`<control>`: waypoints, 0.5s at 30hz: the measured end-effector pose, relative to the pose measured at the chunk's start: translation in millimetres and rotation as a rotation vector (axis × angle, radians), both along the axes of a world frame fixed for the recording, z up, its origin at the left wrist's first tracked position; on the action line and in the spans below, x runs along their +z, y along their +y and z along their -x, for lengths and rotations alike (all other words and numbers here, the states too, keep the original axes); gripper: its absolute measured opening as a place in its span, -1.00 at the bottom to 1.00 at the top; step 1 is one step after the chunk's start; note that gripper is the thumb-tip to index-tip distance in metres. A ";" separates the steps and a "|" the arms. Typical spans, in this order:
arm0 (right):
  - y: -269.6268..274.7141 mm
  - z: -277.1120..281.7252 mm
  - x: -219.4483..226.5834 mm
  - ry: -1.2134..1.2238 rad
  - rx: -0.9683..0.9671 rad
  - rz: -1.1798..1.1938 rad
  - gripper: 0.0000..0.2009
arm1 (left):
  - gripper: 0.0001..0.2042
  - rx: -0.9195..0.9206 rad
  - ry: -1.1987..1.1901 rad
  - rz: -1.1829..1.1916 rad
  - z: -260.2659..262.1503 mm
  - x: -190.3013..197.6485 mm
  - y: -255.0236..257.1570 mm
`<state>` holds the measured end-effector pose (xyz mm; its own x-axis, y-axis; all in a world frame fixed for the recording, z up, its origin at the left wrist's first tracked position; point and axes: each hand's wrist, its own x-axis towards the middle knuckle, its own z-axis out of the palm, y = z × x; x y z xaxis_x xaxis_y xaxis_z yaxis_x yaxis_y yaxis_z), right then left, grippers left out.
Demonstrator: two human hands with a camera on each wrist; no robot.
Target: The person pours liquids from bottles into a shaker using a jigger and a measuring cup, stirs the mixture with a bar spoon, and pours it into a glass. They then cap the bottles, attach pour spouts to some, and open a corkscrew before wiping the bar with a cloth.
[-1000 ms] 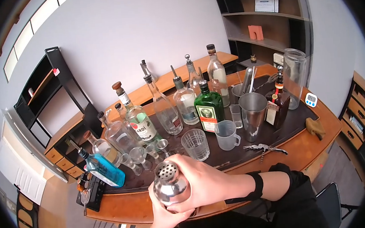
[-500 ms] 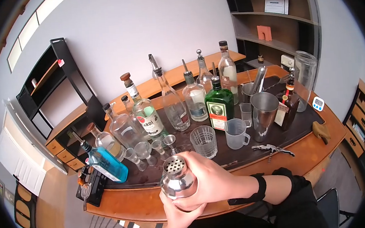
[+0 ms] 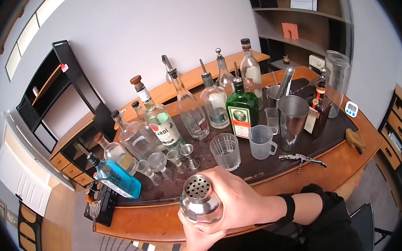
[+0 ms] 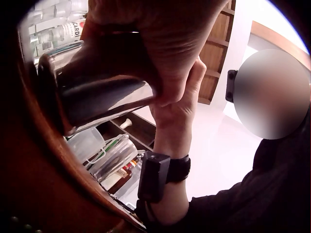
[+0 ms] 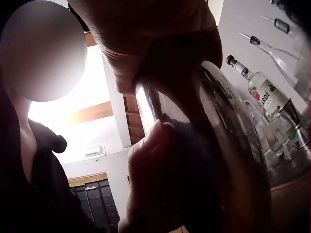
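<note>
A metal cocktail shaker (image 3: 195, 210) stands close over the table's front edge, its perforated strainer top (image 3: 198, 187) uncovered. My right hand (image 3: 238, 198) grips its shoulder from the right, thumb across the front. Lower down, my left hand (image 3: 200, 241) holds the body, fingers wrapped round it. The shaker's shiny body (image 4: 107, 99) juts out from under my left hand (image 4: 160, 34) in the left wrist view. Over in the right wrist view, my right hand (image 5: 155, 41) covers the shaker's upper part, and the left thumb (image 5: 155, 145) lies along its side.
Beyond the hands on the dark mat stand a cut-glass tumbler (image 3: 225, 152), a plastic measuring jug (image 3: 261, 143), a mixing tin (image 3: 294, 123) and several small jiggers. A corkscrew (image 3: 302, 159) lies to the right. Several bottles, including a green one (image 3: 242, 108), line the back.
The head view has shifted somewhat, so the table scene sits further right than a second ago. Both hands keep the same hold on the shaker, which has moved right in view.
</note>
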<state>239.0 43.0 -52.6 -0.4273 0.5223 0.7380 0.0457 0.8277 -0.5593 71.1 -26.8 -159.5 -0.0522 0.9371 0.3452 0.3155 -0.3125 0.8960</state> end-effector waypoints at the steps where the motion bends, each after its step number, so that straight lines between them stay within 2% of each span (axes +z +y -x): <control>1: 1.3 1.3 -1.5 -0.002 0.015 -0.013 -0.21 | 0.05 0.002 -0.009 -0.004 -0.6 0.5 -0.2; 4: 2.6 -2.9 4.6 -0.030 0.050 0.047 -0.22 | 0.02 0.026 0.024 -0.069 -10.0 8.3 -3.6; 6: 4.7 -5.7 6.6 -0.041 0.061 0.098 -0.22 | 0.02 0.035 -0.248 -0.010 -18.1 12.6 -4.9; 8: 9.0 -9.5 6.1 -0.027 0.090 0.092 -0.22 | 0.02 0.020 -0.174 -0.068 -14.1 17.3 -4.2; 10: 13.4 -13.6 3.1 -0.082 0.124 0.114 -0.13 | 0.04 -0.060 -0.147 -0.037 -10.9 20.9 -7.3; 11: 15.8 -17.3 6.1 -0.073 0.154 0.137 -0.13 | 0.09 -0.175 -0.303 0.063 -7.8 20.6 -9.0; 12: 15.7 -21.7 12.5 -0.051 0.226 0.249 -0.13 | 0.14 -0.286 -0.265 0.187 4.1 11.6 -9.7; 14: 17.6 -28.1 24.0 0.026 0.405 0.338 -0.12 | 0.14 -0.360 -0.405 0.258 10.1 -5.7 -18.8; 15: 16.9 -30.7 26.0 0.029 0.385 0.344 -0.12 | 0.10 -0.353 -0.426 0.261 14.6 -9.1 -22.7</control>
